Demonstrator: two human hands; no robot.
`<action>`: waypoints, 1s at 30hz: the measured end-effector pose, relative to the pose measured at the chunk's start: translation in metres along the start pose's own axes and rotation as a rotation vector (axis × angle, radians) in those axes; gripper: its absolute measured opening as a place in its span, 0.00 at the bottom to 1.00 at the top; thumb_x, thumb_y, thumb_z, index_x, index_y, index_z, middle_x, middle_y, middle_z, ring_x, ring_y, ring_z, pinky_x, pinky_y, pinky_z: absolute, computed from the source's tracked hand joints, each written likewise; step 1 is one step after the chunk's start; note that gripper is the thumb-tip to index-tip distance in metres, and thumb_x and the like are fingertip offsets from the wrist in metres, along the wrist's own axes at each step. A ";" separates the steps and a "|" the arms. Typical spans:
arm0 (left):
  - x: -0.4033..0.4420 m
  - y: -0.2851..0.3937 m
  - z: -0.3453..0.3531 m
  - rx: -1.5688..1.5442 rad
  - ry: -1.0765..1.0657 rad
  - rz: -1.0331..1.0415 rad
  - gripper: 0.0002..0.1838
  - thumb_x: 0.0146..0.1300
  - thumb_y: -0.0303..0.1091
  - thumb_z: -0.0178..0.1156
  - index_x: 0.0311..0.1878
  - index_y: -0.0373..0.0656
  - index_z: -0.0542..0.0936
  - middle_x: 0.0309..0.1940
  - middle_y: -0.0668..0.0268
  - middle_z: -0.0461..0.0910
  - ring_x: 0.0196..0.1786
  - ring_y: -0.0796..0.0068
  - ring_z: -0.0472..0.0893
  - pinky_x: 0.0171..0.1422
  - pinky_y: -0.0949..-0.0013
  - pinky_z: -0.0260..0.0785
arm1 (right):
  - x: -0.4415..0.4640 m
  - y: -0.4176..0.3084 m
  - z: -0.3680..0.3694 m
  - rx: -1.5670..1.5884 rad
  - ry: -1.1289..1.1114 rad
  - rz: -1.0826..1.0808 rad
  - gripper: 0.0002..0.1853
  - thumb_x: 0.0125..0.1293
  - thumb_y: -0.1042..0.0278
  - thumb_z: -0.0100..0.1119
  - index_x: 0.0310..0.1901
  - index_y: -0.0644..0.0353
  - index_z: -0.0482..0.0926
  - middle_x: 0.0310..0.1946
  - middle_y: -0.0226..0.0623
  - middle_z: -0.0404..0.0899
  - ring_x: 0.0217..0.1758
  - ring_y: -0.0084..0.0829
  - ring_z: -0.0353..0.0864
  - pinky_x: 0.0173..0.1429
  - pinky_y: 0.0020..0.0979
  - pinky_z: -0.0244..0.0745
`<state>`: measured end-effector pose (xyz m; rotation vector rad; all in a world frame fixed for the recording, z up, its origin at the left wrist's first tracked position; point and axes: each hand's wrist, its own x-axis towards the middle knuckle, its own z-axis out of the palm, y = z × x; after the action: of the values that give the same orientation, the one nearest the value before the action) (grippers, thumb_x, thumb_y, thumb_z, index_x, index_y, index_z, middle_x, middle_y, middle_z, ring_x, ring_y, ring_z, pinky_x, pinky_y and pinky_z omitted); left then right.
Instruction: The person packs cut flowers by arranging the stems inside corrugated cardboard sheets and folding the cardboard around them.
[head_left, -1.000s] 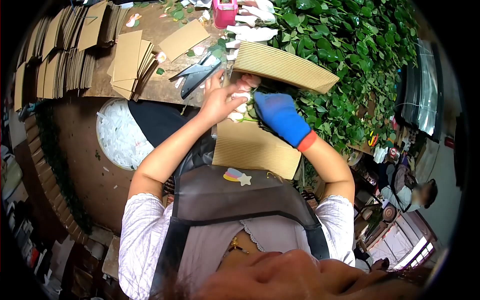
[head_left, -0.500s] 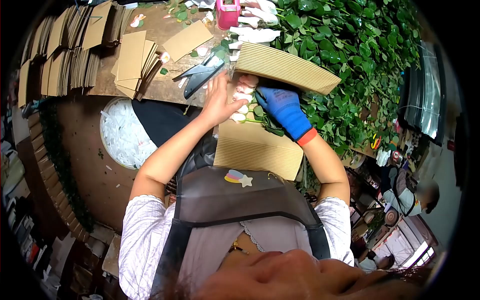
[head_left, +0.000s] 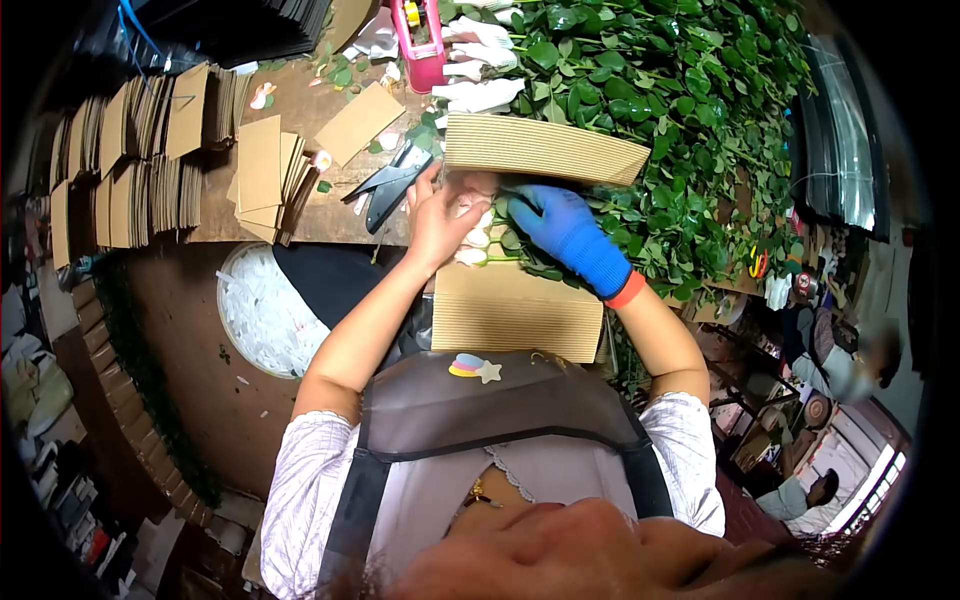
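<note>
Pale pink and cream roses [head_left: 474, 240] lie in a row on a sheet of corrugated cardboard [head_left: 517, 318], their heads to the left and stems to the right. My bare left hand [head_left: 438, 222] rests against the left side of the rose heads, fingers apart and thumb over the blooms. From the right, my right hand [head_left: 565, 228] in a blue glove reaches to the stems just behind the heads. Its fingers point left and look apart, though slightly blurred. Above both hands rises the far flap of the cardboard [head_left: 545, 148]. Scissors [head_left: 393, 190] with dark handles lie beside my left hand.
Leafy rose stems [head_left: 660, 130] heap the table's right side, near white-wrapped bunches [head_left: 478, 95]. A pink tape dispenser [head_left: 424, 60] stands at the back. Cardboard pieces [head_left: 262, 170] are stacked left. Below the table edge is a bin of white scraps [head_left: 262, 315]. People [head_left: 815, 490] are at right.
My left hand has closed in over the rose heads, its thumb now across them. The gloved right hand has shifted slightly away from the heads. The whole view has tilted.
</note>
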<state>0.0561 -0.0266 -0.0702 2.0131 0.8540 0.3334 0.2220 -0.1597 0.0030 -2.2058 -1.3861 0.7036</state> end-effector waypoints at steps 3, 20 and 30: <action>0.002 -0.005 0.001 -0.020 -0.024 -0.010 0.21 0.54 0.45 0.75 0.52 0.55 0.88 0.71 0.50 0.66 0.70 0.49 0.64 0.76 0.52 0.56 | 0.005 0.007 0.012 -0.151 -0.076 -0.037 0.17 0.70 0.58 0.57 0.56 0.52 0.81 0.41 0.49 0.85 0.42 0.50 0.85 0.48 0.47 0.80; 0.002 0.002 -0.003 0.048 0.000 -0.006 0.51 0.53 0.45 0.77 0.73 0.32 0.60 0.66 0.43 0.68 0.68 0.43 0.65 0.75 0.51 0.58 | 0.014 -0.010 -0.002 -0.321 -0.155 -0.277 0.21 0.69 0.66 0.56 0.63 0.57 0.74 0.41 0.46 0.83 0.43 0.46 0.84 0.46 0.43 0.80; 0.187 -0.010 -0.126 -0.156 0.571 0.238 0.23 0.65 0.43 0.66 0.54 0.35 0.74 0.50 0.50 0.79 0.57 0.49 0.76 0.62 0.54 0.68 | -0.043 -0.050 -0.058 0.303 0.122 -0.256 0.19 0.70 0.67 0.60 0.61 0.60 0.80 0.54 0.47 0.84 0.56 0.45 0.85 0.60 0.38 0.79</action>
<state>0.1211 0.1850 -0.0242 1.8960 0.8905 1.1138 0.2081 -0.1848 0.0865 -1.7701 -1.3681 0.6279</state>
